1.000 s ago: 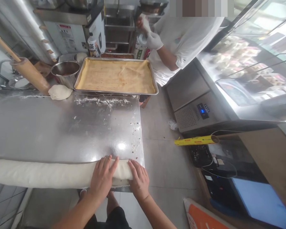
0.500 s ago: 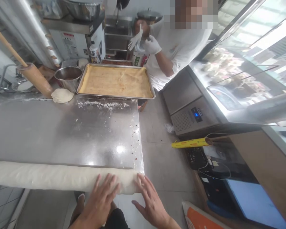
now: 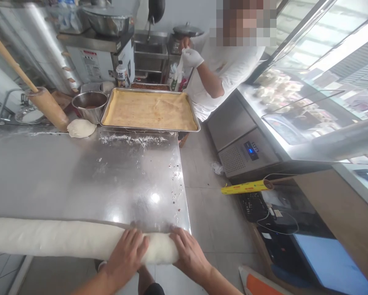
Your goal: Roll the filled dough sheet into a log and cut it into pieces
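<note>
A long, pale dough roll (image 3: 64, 239) lies along the near edge of the steel table (image 3: 79, 180), its end reaching the table's right corner. My left hand (image 3: 125, 258) curves over the roll close to that end. My right hand (image 3: 190, 256) cups the end itself, and the two hands sit a short way apart. Beyond them a tray rim (image 3: 150, 130) surrounds a flat golden dough sheet (image 3: 150, 110). A ball of dough (image 3: 81, 128) and a wooden rolling pin (image 3: 47, 107) lie at the far left, out of reach of both hands.
A steel bowl (image 3: 89, 105) stands beside the tray, and a flour streak crosses the table. A co-worker in white (image 3: 230, 69) with a gloved hand (image 3: 191, 57) stands beyond. To the right are a chiller counter (image 3: 248, 149) and a yellow wrap roll (image 3: 247, 187).
My hands were on the roll, then lifted with fingers spread, and now cup it again. The roll's end sits slightly further right, and the co-worker's gloved hands have shifted.
</note>
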`<control>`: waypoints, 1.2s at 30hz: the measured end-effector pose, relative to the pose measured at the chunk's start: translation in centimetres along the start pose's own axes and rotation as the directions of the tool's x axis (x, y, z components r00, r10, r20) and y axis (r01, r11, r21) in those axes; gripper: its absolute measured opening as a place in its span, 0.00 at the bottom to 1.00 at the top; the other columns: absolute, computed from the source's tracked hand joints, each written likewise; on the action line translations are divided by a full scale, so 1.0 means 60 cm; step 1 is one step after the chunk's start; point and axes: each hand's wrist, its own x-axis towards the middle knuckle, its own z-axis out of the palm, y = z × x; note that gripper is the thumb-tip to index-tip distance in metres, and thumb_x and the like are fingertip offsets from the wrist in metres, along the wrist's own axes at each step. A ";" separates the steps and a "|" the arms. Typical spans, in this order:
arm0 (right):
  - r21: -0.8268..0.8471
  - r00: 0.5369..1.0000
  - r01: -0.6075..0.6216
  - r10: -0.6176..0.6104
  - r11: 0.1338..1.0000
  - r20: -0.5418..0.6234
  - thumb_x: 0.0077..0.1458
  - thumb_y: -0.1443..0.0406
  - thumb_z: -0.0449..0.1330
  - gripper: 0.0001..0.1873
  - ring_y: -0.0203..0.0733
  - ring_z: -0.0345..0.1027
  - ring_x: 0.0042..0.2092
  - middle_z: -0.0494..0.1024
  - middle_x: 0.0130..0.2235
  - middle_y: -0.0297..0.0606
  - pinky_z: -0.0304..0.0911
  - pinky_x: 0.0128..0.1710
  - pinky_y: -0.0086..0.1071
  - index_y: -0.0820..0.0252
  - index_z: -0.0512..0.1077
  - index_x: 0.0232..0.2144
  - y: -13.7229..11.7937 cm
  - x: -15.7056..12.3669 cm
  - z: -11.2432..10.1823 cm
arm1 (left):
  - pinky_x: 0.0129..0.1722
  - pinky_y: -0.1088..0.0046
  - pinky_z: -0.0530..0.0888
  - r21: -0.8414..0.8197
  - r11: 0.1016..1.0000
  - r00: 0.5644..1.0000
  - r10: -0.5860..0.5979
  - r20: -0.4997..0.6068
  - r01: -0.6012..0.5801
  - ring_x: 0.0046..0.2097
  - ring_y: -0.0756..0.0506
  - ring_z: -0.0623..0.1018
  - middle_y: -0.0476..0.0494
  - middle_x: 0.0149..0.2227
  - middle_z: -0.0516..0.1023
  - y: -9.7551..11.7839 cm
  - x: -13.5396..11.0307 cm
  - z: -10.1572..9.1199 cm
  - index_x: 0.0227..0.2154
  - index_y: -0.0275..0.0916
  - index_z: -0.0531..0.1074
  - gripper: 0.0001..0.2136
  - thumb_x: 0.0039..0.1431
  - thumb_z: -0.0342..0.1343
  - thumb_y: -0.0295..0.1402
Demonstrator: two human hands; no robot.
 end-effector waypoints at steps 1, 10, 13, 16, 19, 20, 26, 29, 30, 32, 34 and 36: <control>-0.016 0.998 0.036 -0.037 0.999 -0.055 0.52 0.68 0.65 0.21 0.53 0.75 0.48 0.77 0.52 0.50 0.74 0.44 0.43 0.56 0.69 0.49 0.000 -0.016 0.010 | 0.62 0.49 0.69 0.047 0.998 0.997 0.048 -0.064 -0.045 0.61 0.33 0.75 0.37 0.58 0.76 0.007 -0.021 0.010 0.58 0.46 0.69 0.25 0.58 0.61 0.28; 0.096 0.973 -0.229 0.230 0.969 0.004 0.41 0.70 0.63 0.33 0.51 0.78 0.44 0.82 0.45 0.38 0.72 0.38 0.38 0.49 0.67 0.53 0.026 0.081 -0.047 | 0.39 0.70 0.74 -0.413 0.856 0.919 -0.160 0.361 0.311 0.43 0.42 0.82 0.50 0.44 0.83 -0.089 0.124 -0.039 0.53 0.50 0.69 0.29 0.46 0.67 0.38; 0.072 0.949 -0.314 0.310 0.947 0.062 0.41 0.70 0.61 0.38 0.52 0.77 0.47 0.80 0.51 0.39 0.72 0.41 0.39 0.49 0.66 0.58 0.057 0.155 -0.071 | 0.36 0.71 0.72 -0.383 0.824 0.880 -0.260 0.397 0.416 0.42 0.41 0.82 0.48 0.43 0.83 -0.115 0.182 -0.057 0.52 0.49 0.70 0.25 0.50 0.64 0.38; 0.083 0.967 -0.248 0.242 0.965 0.076 0.41 0.70 0.61 0.38 0.54 0.75 0.51 0.79 0.52 0.43 0.73 0.47 0.43 0.52 0.67 0.58 0.075 0.155 -0.063 | 0.46 0.63 0.75 -0.234 0.911 0.933 -0.295 0.206 0.340 0.48 0.37 0.81 0.41 0.51 0.82 -0.087 0.155 -0.028 0.58 0.45 0.69 0.27 0.53 0.61 0.37; 0.103 0.997 -0.077 0.077 0.992 -0.004 0.43 0.71 0.60 0.43 0.58 0.72 0.58 0.76 0.59 0.49 0.71 0.58 0.51 0.55 0.62 0.64 0.074 0.078 -0.043 | 0.57 0.54 0.73 -0.014 0.991 0.987 -0.135 -0.082 0.135 0.58 0.32 0.77 0.36 0.59 0.78 -0.035 0.083 0.030 0.64 0.44 0.67 0.34 0.52 0.63 0.37; 0.089 0.998 -0.036 0.040 0.995 -0.046 0.45 0.69 0.61 0.44 0.60 0.71 0.60 0.75 0.61 0.51 0.70 0.59 0.55 0.56 0.60 0.66 0.074 0.047 -0.039 | 0.57 0.53 0.73 0.062 0.995 0.985 -0.067 -0.161 0.078 0.58 0.31 0.77 0.36 0.58 0.79 -0.022 0.062 0.049 0.63 0.43 0.68 0.34 0.51 0.65 0.37; 0.050 0.987 -0.071 0.077 0.996 -0.138 0.65 0.56 0.58 0.39 0.58 0.67 0.67 0.68 0.68 0.52 0.75 0.59 0.52 0.52 0.50 0.73 0.149 0.028 -0.054 | 0.52 0.66 0.79 0.154 0.986 0.954 0.105 -0.281 -0.063 0.56 0.40 0.80 0.43 0.56 0.82 -0.072 0.051 0.064 0.63 0.48 0.71 0.27 0.59 0.63 0.34; -0.082 0.923 -0.261 0.224 0.962 -0.314 0.69 0.56 0.54 0.36 0.61 0.58 0.71 0.62 0.72 0.51 0.71 0.62 0.61 0.50 0.49 0.74 0.227 0.162 -0.050 | 0.58 0.65 0.79 -0.050 0.961 0.944 -0.276 -0.178 0.271 0.65 0.41 0.74 0.43 0.68 0.70 -0.211 0.064 0.032 0.71 0.46 0.58 0.30 0.69 0.53 0.41; -0.123 0.918 -0.251 0.196 0.960 -0.345 0.69 0.54 0.56 0.39 0.64 0.55 0.72 0.61 0.72 0.55 0.67 0.63 0.65 0.52 0.46 0.75 0.250 0.215 -0.042 | 0.58 0.61 0.79 -0.063 0.898 0.867 -0.438 -0.237 0.436 0.65 0.40 0.75 0.43 0.66 0.72 -0.267 0.065 0.027 0.70 0.47 0.57 0.27 0.70 0.50 0.40; -0.168 0.907 -0.269 0.190 0.949 -0.377 0.68 0.51 0.56 0.45 0.69 0.53 0.72 0.61 0.71 0.62 0.62 0.64 0.70 0.60 0.41 0.75 0.275 0.313 -0.017 | 0.59 0.52 0.79 -0.038 0.774 0.718 -0.603 -0.348 0.632 0.64 0.35 0.75 0.36 0.64 0.74 -0.373 0.064 0.032 0.71 0.41 0.55 0.27 0.72 0.46 0.42; -0.175 0.898 -0.292 0.207 0.940 -0.389 0.68 0.50 0.55 0.48 0.71 0.50 0.73 0.58 0.71 0.68 0.58 0.66 0.72 0.67 0.38 0.75 0.266 0.387 0.018 | 0.61 0.45 0.76 0.009 0.736 0.673 -0.614 -0.412 0.677 0.66 0.31 0.72 0.37 0.64 0.73 -0.449 0.064 0.049 0.72 0.42 0.51 0.28 0.73 0.44 0.43; -0.165 0.945 -0.141 0.083 0.976 -0.317 0.68 0.49 0.55 0.48 0.68 0.48 0.74 0.55 0.73 0.66 0.58 0.68 0.68 0.68 0.38 0.75 0.230 0.433 0.054 | 0.65 0.40 0.70 0.023 0.709 0.644 -0.626 -0.440 0.705 0.70 0.30 0.67 0.37 0.69 0.67 -0.482 0.067 0.066 0.74 0.45 0.44 0.30 0.73 0.43 0.44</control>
